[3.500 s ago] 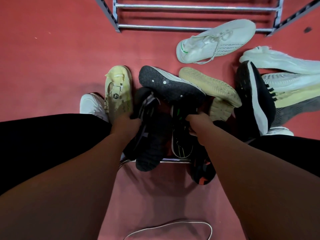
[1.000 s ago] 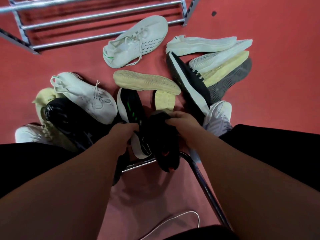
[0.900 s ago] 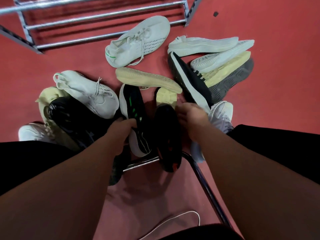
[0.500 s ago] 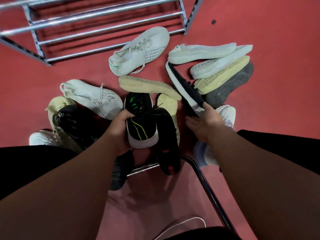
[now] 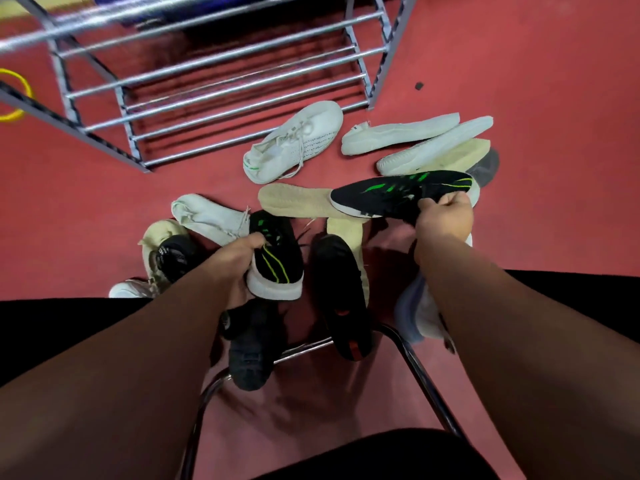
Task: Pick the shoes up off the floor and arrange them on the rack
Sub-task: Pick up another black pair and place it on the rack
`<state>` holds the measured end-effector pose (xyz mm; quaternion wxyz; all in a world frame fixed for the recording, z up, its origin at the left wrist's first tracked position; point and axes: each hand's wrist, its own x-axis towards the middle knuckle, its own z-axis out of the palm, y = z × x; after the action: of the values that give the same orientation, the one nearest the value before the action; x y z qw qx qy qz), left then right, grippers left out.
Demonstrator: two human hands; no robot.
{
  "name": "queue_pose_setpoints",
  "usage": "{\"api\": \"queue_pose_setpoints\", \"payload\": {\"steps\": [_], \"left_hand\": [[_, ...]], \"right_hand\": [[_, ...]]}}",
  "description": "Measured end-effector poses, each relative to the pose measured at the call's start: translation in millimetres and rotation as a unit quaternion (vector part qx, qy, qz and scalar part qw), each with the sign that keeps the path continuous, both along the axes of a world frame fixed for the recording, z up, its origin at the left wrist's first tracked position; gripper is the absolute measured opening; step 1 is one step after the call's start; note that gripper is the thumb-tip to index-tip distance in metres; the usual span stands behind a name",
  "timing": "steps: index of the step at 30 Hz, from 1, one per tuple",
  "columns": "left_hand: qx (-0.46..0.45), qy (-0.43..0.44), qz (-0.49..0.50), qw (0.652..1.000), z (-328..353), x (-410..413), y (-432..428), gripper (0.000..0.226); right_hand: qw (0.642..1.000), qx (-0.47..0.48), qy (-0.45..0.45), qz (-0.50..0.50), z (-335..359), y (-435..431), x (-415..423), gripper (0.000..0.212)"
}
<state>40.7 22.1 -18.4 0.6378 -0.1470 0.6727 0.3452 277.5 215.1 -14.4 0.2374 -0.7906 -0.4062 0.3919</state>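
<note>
My left hand (image 5: 231,268) grips a black shoe with green streaks and a white heel (image 5: 275,261), held just above the pile. My right hand (image 5: 445,220) holds the matching black and green shoe (image 5: 391,195), lifted sideways with its toe pointing left. The metal shoe rack (image 5: 214,81) stands at the upper left with bare bars. Several more shoes lie on the red floor: a white laced sneaker (image 5: 298,140) close to the rack, white and cream shoes (image 5: 415,143) at the right, another white one (image 5: 207,216) and dark ones (image 5: 341,292) near my knees.
A chair's metal frame (image 5: 408,355) crosses the floor under my arms, with black shoes lying over its bar. My black-clad legs fill both sides. A yellow ring (image 5: 14,95) lies at the far left edge. A small dark scrap (image 5: 419,85) sits right of the rack.
My right hand, open half a second ago, has taken hold of the second black and green shoe and lifted it. The view has tilted up, showing more of the rack.
</note>
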Motion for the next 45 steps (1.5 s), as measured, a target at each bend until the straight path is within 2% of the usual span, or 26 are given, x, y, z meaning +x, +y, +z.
{"api": "queue_pose_setpoints", "payload": {"steps": [3,7,13,18,20,24,28,31,34,38,40,43,45], "left_hand": [[0.014,0.005,0.004,1.0,3,-1,-11,0.038],[0.011,-0.008,0.011,1.0,2,-1,-25,0.026],[-0.004,0.001,0.074,0.997,-9,-13,-34,0.042],[-0.026,0.04,0.115,0.992,-22,-36,-42,0.053],[-0.036,0.035,0.134,0.99,-26,-41,-48,0.053],[-0.051,-0.003,0.166,0.985,-42,-40,-63,0.041],[-0.057,-0.029,0.184,0.981,-56,-31,-67,0.039],[-0.052,-0.037,0.177,0.982,-63,-26,-62,0.042],[-0.04,-0.044,0.159,0.985,-64,-23,-54,0.044],[-0.023,-0.05,0.152,0.987,-61,-18,-45,0.042],[-0.02,-0.054,0.157,0.986,-63,-16,-42,0.042],[-0.019,-0.058,0.158,0.986,-64,-12,-38,0.039],[-0.021,-0.056,0.145,0.988,-66,-8,-34,0.038]], "right_hand": [[0.999,0.033,-0.002,0.028,15,9,-5,0.032],[0.995,0.08,0.033,0.047,21,16,-16,0.028],[0.992,0.044,0.094,0.075,-1,6,-46,0.023],[0.973,-0.032,0.107,0.202,-23,-3,-85,0.019],[0.954,-0.066,0.091,0.277,-33,-9,-100,0.024],[0.929,-0.094,0.043,0.355,-64,-31,-115,0.057],[0.959,-0.035,0.072,0.271,-62,-59,-113,0.058],[0.96,-0.006,0.091,0.265,-62,-64,-114,0.048],[0.964,-0.018,0.108,0.243,-54,-56,-127,0.039],[0.954,-0.036,0.187,0.232,-37,-32,-151,0.02],[0.958,-0.044,0.221,0.177,-31,-25,-158,0.019],[0.98,-0.075,0.152,0.107,-39,-32,-148,0.012],[0.983,-0.138,0.088,0.089,-49,-49,-129,0.018]]}}
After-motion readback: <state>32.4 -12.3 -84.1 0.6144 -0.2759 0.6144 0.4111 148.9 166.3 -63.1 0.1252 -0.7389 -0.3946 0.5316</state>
